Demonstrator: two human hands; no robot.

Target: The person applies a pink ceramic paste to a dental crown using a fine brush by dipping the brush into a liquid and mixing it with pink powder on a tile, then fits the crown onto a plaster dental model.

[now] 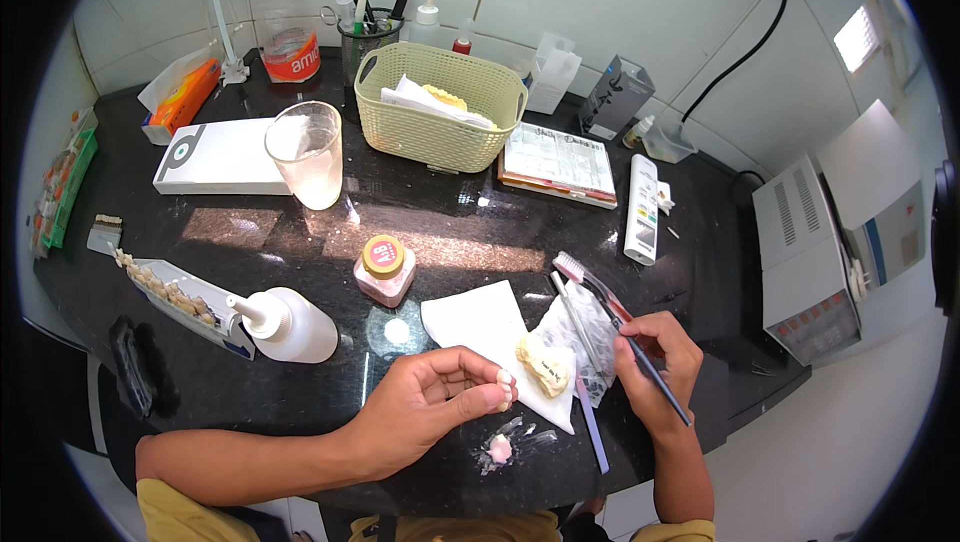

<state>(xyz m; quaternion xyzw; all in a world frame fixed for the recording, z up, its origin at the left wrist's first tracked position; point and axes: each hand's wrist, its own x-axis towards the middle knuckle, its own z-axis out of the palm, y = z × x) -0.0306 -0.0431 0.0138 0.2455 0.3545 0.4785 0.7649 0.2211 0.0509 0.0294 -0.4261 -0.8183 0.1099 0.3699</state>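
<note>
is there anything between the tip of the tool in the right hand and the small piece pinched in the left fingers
Nothing visible fills that gap. The right hand holds a thin dark tool, and the left hand pinches a small pinkish-white piece. The yellowish dental cast on the white paper towel lies just beside the line between them.

A small pale tooth-shaped piece [506, 378] sits pinched at the fingertips, near the front edge of the dark counter. Just right of it a cream dental cast [543, 365] lies on white tissue. A thin dark-handled brush [650, 378] slants farther right, tip pointing far-left.
</note>
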